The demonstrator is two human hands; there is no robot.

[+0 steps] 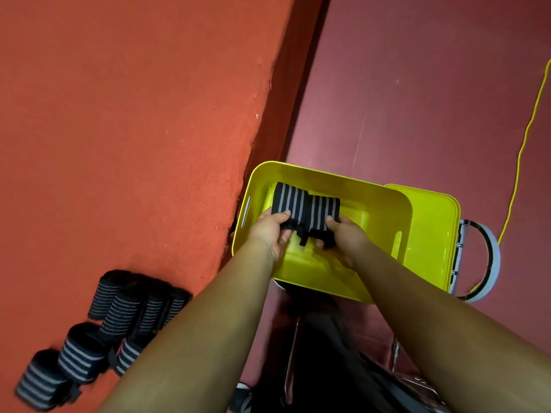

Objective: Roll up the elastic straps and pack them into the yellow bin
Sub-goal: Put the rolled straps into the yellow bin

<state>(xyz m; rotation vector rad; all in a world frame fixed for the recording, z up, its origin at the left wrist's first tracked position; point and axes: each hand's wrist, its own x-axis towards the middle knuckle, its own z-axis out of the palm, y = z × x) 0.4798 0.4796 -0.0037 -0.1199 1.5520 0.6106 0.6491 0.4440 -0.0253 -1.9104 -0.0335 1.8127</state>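
Yellow bin (372, 204) sits right of orange felt surface (119, 114); L hand (271, 231) & R hand (343, 234) each grip one of two striped rolled straps (290, 201) over bin's inside. More rolls (119, 311) lie near-left.

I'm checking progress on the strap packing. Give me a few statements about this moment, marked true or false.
1. The left hand grips the left roll and the right hand grips the right roll, both over the yellow bin. True.
2. The bin is packed to the rim with straps. False: its yellow bottom shows below the hands.
3. More rolled straps lie on the orange surface at lower left. True.
4. A yellow cable crosses the orange surface. False: the yellow cable runs over the dark red floor on the right.
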